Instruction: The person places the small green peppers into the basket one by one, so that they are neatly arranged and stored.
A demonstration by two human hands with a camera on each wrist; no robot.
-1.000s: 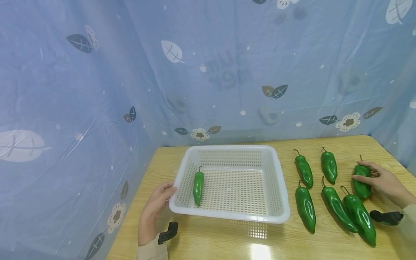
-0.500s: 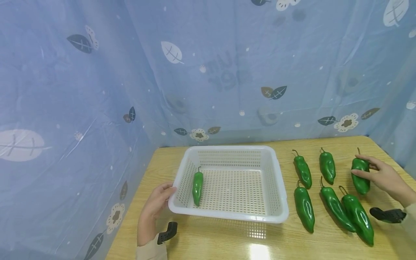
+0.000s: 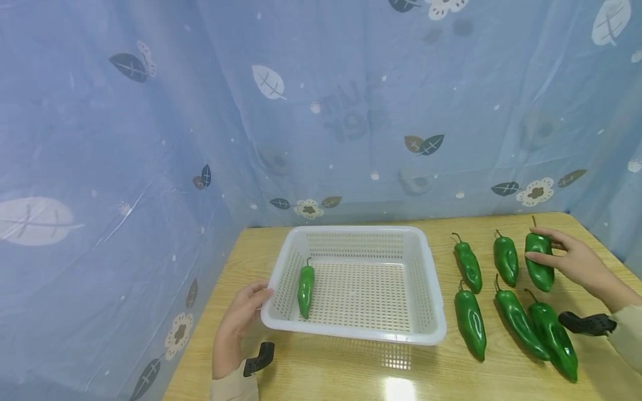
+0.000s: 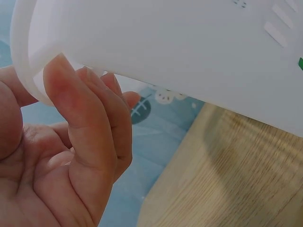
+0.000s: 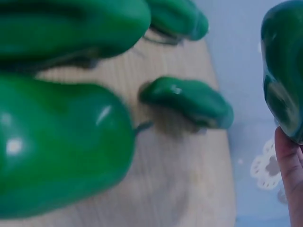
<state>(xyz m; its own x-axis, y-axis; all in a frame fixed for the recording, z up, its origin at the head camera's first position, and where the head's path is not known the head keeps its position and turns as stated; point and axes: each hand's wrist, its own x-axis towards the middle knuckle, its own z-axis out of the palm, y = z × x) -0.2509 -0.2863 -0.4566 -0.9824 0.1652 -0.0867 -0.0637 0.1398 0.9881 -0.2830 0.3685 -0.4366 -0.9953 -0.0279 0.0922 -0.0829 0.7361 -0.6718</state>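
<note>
My left hand [image 3: 242, 309] grips the left rim of a white plastic basket [image 3: 351, 333]. Up close in the left wrist view, its fingers [image 4: 90, 125] curl around the basket's edge. One green pepper [image 3: 306, 291] lies inside, near the left wall. On the right, my right hand [image 3: 577, 260] holds a thick green pepper [image 3: 539, 267] between thumb and fingers, stem pointing away. That held pepper [image 5: 286, 61] appears off the table in the right wrist view, with only part of the hand showing there.
Several more green peppers lie on the wooden table [image 3: 331, 367] right of the basket, among them a slim one [image 3: 468, 266], a short one [image 3: 506, 260] and a large one [image 3: 551, 340]. A blue patterned curtain [image 3: 351, 111] hangs behind and at the left.
My right hand has lifted the thick pepper and carried it left and away from me, close to the short pepper. My left hand stays on the basket rim.
</note>
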